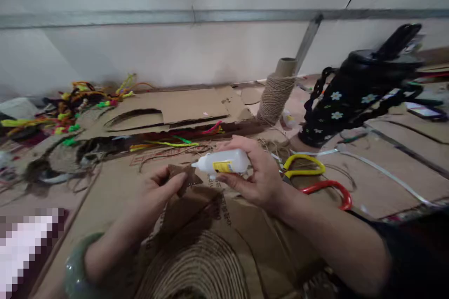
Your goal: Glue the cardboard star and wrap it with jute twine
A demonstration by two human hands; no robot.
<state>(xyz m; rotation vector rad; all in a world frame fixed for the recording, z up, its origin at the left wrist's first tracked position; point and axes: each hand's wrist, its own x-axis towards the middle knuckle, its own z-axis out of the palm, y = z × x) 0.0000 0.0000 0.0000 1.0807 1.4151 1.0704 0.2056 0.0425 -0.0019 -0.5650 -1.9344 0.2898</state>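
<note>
My right hand is wrapped round a white glue bottle with a yellow label, tilted on its side with its nozzle pointing left. The nozzle tip meets or nearly meets a small brown cardboard piece; I cannot tell if they touch. That piece is pinched between the thumb and fingers of my left hand. Below both hands, a flat coil of twine lies on a printed cardboard sheet. Scissors with yellow and red handles lie beside my right forearm.
A twine spool stands at the back, near a black flowered tumbler. Cut cardboard lies along the wall. Colourful yarn scraps are heaped at the back left. A phone rests at the far right.
</note>
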